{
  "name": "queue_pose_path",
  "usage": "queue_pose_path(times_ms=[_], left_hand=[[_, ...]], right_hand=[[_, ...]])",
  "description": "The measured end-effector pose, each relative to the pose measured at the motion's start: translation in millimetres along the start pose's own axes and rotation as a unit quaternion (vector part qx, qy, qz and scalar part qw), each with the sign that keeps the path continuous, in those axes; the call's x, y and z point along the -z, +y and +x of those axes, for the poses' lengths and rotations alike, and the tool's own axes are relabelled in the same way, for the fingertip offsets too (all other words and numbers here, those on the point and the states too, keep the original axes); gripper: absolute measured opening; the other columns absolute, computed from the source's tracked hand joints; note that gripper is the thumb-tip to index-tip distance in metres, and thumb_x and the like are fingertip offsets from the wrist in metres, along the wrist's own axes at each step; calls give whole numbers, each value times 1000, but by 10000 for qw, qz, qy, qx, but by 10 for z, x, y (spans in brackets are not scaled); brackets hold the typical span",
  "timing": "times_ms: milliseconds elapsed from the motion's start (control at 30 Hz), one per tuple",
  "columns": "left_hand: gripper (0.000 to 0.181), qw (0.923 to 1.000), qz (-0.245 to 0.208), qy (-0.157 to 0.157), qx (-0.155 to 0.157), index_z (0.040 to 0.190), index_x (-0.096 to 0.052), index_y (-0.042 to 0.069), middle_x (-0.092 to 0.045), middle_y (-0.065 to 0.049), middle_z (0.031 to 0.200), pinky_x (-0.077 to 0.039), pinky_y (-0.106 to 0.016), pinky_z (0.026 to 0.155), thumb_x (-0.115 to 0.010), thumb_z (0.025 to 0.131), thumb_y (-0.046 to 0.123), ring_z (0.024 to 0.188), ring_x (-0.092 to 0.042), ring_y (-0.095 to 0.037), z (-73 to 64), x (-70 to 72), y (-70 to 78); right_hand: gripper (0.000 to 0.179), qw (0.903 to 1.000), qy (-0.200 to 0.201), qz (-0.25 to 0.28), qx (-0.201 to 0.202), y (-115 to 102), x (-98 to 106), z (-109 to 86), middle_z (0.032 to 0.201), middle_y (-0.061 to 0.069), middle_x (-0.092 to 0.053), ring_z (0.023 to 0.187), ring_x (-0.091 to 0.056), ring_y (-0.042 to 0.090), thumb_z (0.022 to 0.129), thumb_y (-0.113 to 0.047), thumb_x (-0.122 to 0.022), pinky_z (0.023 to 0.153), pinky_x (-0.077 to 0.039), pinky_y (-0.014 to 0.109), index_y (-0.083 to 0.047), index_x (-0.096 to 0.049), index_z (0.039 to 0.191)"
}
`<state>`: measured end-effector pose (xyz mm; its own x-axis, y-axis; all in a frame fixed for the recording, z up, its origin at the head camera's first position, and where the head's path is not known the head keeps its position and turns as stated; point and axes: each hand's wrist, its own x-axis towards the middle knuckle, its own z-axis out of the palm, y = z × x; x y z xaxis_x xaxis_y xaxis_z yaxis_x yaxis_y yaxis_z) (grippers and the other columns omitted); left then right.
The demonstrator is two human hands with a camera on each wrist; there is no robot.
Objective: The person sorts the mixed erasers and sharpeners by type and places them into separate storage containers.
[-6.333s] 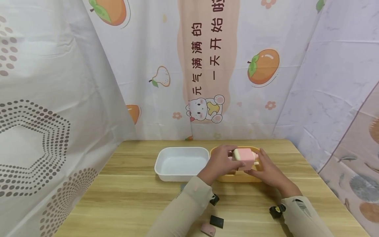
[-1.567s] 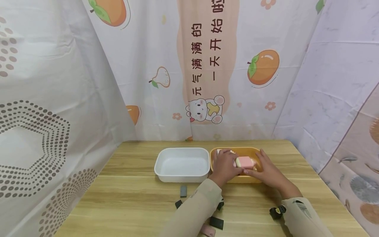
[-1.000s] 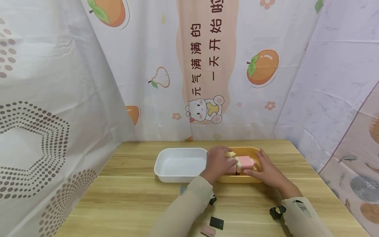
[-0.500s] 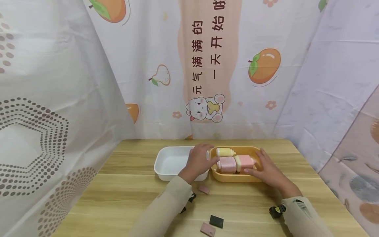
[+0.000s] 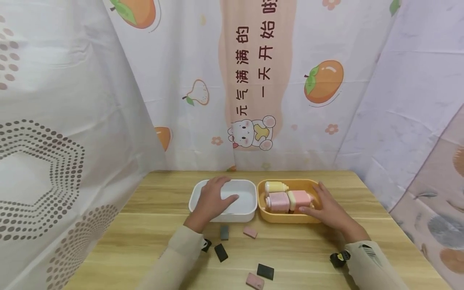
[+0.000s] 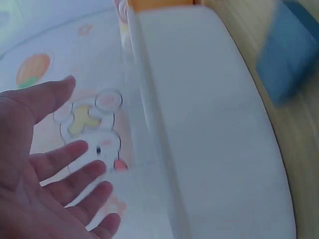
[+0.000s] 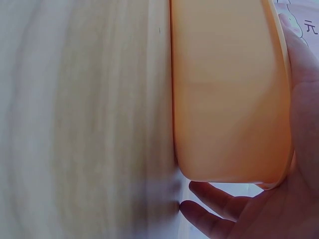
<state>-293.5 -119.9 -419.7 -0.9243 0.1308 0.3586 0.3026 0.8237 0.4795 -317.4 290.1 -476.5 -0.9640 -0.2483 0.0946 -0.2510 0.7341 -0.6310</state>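
A: Nearest part of the tabletop (image 5: 130, 245)?

B: Near pink block (image 5: 255, 281), just beside near black block (image 5: 265, 271). Beyond, to the left: far black block (image 5: 221, 252), then grey block (image 5: 224, 233), with far pink block (image 5: 250, 232) to the right of the grey.

A: Next, the hands?

B: Left hand (image 5: 212, 201) over the near left part of the white tray (image 5: 237, 218), fingers spread apart, nothing held; no contact with the tray visible in the left wrist view. Right hand (image 5: 328, 207) at the right end of the orange tray (image 5: 286, 218), fingers and thumb curved round that end in a hold.

A: Governing relation?

B: White tray below and to the right of the left fingers; orange tray farther right, within the right hand's hold. Both long axes left to right, trays end to end, contact between them uncertain.

A: Appearance?

B: Both shallow, oblong, round-cornered. In the orange one, lying on their sides: glittery pink bottle (image 5: 278, 201), pink-and-cream bottle (image 5: 300, 199) to its right, yellow bottle (image 5: 274, 186) along the far wall.

A: Farthest?

B: Fruit-printed curtain (image 5: 203, 133).
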Motion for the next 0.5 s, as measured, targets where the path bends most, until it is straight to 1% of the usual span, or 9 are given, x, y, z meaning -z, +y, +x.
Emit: queue_pose_path(times_ms=[100,167,333,500], left_hand=[[63,9998,-63,191,31,139,-63,12,-60,-7,146,-39,-57,116,-82,88,42,139,-52,-33,-56,104,-145],[64,9996,-123,219,84,140,-63,11,-59,-9,147,-38,-59,116,-82,88,42,141,-50,-34,-90,161,-233],[72,9992,-303,91,241,145,-58,8,-52,-12,155,-35,-61,118,-81,88,45,147,-43,-37,-174,235,-452],[81,9978,-427,-172,480,151,-51,10,-41,-14,163,-30,-66,120,-80,88,51,152,-34,-41,-221,219,-663]], right_hand=[[115,10000,-30,36,0,-4,-17,4,172,26,6,152,-8,60,87,-64,-74,112,-16,82,-9,-12,167],[115,10000,-36,33,-10,-11,-20,4,172,26,7,152,-8,61,87,-64,-74,112,-16,82,-8,-12,167],[115,10000,-41,12,-32,-27,-17,0,172,26,6,152,-8,61,87,-64,-74,112,-16,82,-8,-13,166],[114,10000,-23,2,-7,-38,-12,3,172,27,6,152,-8,61,87,-64,-73,112,-17,82,-8,-13,166]])
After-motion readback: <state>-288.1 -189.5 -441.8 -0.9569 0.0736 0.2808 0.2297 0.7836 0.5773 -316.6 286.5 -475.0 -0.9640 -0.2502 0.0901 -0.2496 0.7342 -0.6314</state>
